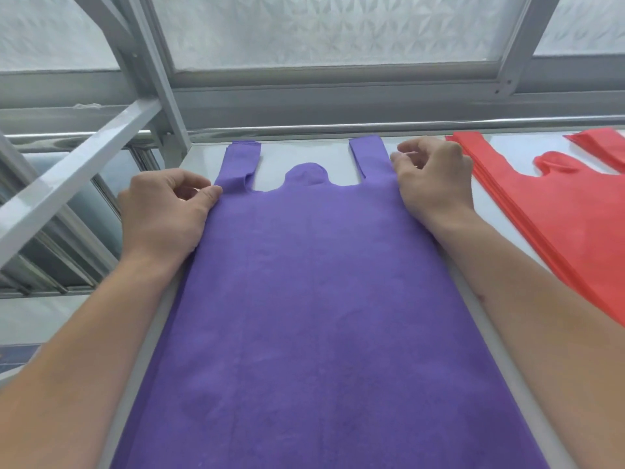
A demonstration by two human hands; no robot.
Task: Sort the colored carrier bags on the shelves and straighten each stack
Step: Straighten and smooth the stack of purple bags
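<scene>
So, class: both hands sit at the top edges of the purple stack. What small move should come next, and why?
Probably smooth the left handle flat with the left hand: its strap is creased and folded over, while the right handle lies straight. The right hand can steady the purple stack.

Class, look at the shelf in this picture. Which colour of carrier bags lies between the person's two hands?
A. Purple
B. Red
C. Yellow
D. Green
A: the purple bags lie flat on the shelf, with the left hand at their left edge and the right hand at their right edge; the red bags lie further right, outside both hands.
</scene>
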